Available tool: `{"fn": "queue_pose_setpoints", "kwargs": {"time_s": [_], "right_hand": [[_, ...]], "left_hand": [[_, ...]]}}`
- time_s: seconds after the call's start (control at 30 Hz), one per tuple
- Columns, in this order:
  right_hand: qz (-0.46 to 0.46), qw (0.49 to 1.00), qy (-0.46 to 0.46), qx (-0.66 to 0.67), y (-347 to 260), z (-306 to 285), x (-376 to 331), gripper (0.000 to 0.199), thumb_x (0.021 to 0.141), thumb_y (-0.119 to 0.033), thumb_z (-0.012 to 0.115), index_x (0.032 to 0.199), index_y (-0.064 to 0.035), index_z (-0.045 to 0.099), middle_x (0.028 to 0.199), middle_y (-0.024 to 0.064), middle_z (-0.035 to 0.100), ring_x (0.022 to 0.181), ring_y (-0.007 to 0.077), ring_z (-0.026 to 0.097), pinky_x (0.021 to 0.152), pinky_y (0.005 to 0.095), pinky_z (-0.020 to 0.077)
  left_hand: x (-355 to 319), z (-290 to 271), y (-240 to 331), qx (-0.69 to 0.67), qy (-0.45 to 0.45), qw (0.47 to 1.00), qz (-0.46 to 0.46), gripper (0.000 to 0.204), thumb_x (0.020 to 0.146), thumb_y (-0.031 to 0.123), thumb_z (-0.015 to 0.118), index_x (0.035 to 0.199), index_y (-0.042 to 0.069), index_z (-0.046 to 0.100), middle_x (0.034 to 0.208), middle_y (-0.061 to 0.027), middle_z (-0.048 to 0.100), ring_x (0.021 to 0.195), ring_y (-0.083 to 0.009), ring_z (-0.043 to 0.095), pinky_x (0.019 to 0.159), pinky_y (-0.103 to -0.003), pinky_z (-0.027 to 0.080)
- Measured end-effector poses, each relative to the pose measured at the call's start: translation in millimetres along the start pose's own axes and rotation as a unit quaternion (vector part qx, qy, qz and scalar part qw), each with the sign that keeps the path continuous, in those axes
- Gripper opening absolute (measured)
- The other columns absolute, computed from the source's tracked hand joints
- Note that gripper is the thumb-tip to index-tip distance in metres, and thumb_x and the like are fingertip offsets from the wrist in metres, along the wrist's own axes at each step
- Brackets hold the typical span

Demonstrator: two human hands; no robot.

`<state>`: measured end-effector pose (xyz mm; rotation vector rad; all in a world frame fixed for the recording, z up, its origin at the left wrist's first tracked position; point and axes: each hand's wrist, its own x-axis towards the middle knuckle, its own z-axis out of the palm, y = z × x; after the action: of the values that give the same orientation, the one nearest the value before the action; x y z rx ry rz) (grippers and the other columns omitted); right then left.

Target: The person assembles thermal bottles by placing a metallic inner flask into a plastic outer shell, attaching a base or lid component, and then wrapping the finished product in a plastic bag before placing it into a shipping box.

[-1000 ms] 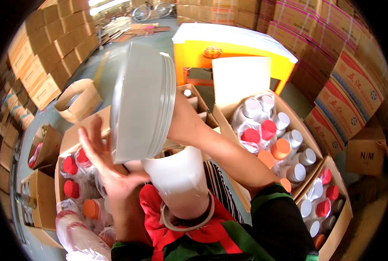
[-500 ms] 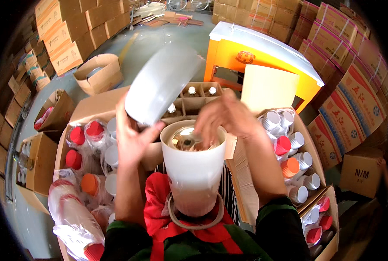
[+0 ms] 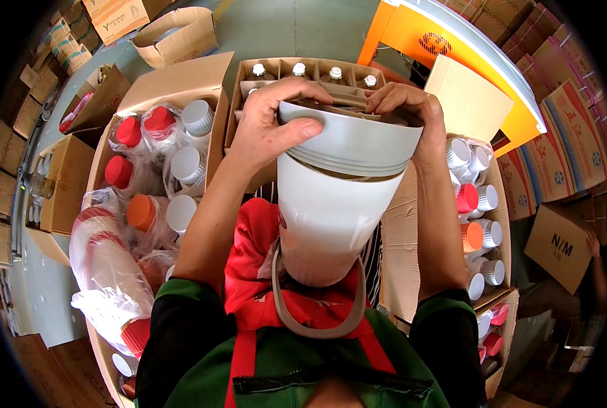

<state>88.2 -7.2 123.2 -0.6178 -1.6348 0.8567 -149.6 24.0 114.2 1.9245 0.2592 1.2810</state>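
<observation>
A white plastic thermos flask body (image 3: 330,217) stands upright in front of my lap, its beige loop handle (image 3: 317,328) toward me. A grey ring-shaped collar (image 3: 358,144) sits tilted over its mouth, with a gap showing under the right side. My left hand (image 3: 271,124) grips the collar's left side, thumb on the outer wall and fingers over the rim. On the right side, my right hand (image 3: 415,117) holds the same collar with its fingers curled over the edge. The flask's inside is hidden beneath the collar.
Cartons of bagged flasks with red, white and orange lids stand left (image 3: 215,136) and right (image 3: 506,224). Straight ahead, a divided carton (image 3: 239,88) holds white-tipped bottles. An orange table (image 3: 446,44) is at the far right. Stacked cartons line both sides.
The grey collar has come down from the upper left onto the flask's mouth. My right hand has left the opening and taken hold of the collar's right side. The view has shifted.
</observation>
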Motion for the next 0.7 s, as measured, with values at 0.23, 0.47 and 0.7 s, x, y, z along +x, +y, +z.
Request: {"fn": "queue_pose_setpoints", "kwargs": {"time_s": [0.23,0.47,0.7], "right_hand": [[-0.054,0.999,-0.007,0.005,4.6,-4.5,2.7,0.064,0.089,-0.049,0.037,0.068,0.0066,0.06,0.076,0.0197,0.061,0.075,0.0258,0.057,0.075,0.033,0.0434],[-0.049,0.997,-0.006,0.051,20.2,-8.9,-6.3,0.059,0.088,-0.049,0.042,0.066,0.0033,0.061,0.073,0.0183,0.063,0.077,0.0293,0.06,0.09,0.0434,0.0426],[0.008,0.97,-0.013,-0.245,-57.1,23.9,-28.9,0.037,0.083,-0.035,0.057,0.09,0.0018,0.06,0.09,0.0156,0.062,0.085,0.031,0.059,0.083,0.0404,0.045]], "left_hand": [[8.3,4.4,7.1,0.127,-0.004,0.989,0.076,0.043,0.064,0.032,0.076,0.09,0.0,0.063,0.09,-0.0099,0.064,0.085,-0.0231,0.06,0.078,-0.031,0.045],[0.2,17.2,18.2,0.252,0.01,0.966,0.062,0.058,0.064,0.05,0.075,0.089,-0.001,0.065,0.091,-0.0145,0.066,0.089,-0.0301,0.061,0.08,-0.037,0.046],[-11.1,4.1,-24.2,-0.066,-0.017,0.996,-0.058,0.088,0.066,0.075,0.06,0.107,-0.003,0.06,0.123,-0.0185,0.052,0.112,-0.0278,0.052,0.094,-0.036,0.039]]}}
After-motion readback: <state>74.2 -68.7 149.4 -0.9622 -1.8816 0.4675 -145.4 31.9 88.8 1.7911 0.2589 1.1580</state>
